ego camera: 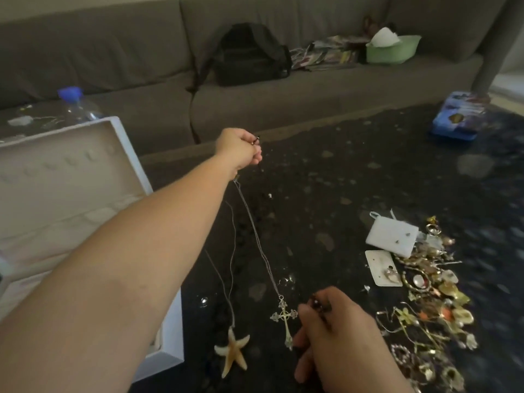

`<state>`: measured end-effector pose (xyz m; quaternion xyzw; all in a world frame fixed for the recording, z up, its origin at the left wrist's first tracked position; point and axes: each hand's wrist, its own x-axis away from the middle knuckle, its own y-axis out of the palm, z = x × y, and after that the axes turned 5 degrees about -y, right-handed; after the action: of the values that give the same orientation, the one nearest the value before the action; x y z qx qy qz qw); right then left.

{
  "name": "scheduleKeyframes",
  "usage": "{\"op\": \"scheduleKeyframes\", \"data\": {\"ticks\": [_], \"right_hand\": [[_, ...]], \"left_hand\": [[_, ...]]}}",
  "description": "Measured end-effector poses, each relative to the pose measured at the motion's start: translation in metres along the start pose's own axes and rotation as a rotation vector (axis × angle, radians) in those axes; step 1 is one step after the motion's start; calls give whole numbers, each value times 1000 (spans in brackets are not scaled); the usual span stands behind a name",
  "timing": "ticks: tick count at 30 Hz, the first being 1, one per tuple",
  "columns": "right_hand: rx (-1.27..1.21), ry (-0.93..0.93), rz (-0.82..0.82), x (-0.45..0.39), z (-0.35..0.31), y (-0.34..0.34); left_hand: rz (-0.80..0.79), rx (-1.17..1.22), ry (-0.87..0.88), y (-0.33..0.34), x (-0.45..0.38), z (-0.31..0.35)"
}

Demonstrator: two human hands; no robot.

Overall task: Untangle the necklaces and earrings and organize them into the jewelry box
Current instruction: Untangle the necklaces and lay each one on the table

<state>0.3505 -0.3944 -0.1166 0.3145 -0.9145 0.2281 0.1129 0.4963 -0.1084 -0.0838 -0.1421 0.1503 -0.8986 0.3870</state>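
Note:
My left hand [239, 150] is stretched out above the dark table and grips the upper ends of thin necklace chains [256, 236]. From them hang a cross pendant [284, 317] and a pale starfish pendant [232, 351], both low near the table. My right hand [337, 338] sits by the cross with curled fingers that pinch a small dark beaded piece [319, 303]. The white jewelry box [124, 143] stands open at the left, partly hidden by my left arm. A heap of tangled gold jewelry [431, 302] lies at the right.
Beside the heap lie a white earring pad [391, 236] and an earring card [381, 269]. A water bottle [76, 104] stands behind the box, and a blue tin [456, 117] sits far right. A grey sofa [141, 52] behind holds a black backpack [249, 55] and a green basin [392, 49].

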Motion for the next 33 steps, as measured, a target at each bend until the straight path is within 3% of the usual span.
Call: {"op": "scheduleKeyframes", "data": {"ticks": [7,12,15,20,24,26,29,33], "right_hand": [[196,40,59,-6,2,1],[410,-78,97,4,-3,4],[502,-155,118,13,-9,0],[607,-327,215,32,-24,-11],[655,-508,148,47,-17,-11],[840,-587,2,60,-11,-8],[959,-638,-200,81,-1,-1],[1055,-696,-292,107,12,29]], "left_hand": [[59,-407,145,24,-24,-27],[70,-664,185,20,-21,-35],[100,-685,336,7,-2,-15],[-84,-664,732,-48,113,29],[-246,-688,952,-117,237,-1],[-325,-725,903,-154,286,-37],[-378,-794,672,-207,337,-99],[-200,-737,414,-251,358,-167]]}}
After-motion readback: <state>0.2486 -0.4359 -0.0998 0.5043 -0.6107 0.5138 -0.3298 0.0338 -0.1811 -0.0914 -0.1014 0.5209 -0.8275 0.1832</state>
